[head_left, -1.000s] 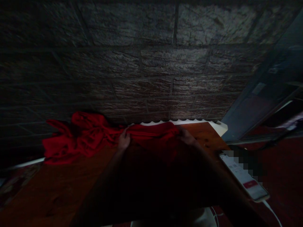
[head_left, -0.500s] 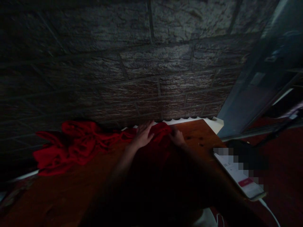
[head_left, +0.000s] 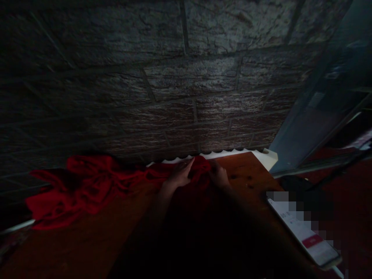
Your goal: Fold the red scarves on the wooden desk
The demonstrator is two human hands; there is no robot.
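The long, crumpled red cloth (head_left: 99, 186) lies on the brown wooden table (head_left: 240, 168) by the rough grey brick wall (head_left: 171, 79). The left hand (head_left: 180, 176) is on the cloth near its right end, fingers close together. The right hand (head_left: 219, 176) touches that end, its fingertips lost in the dark. I cannot tell if either hand grips it.
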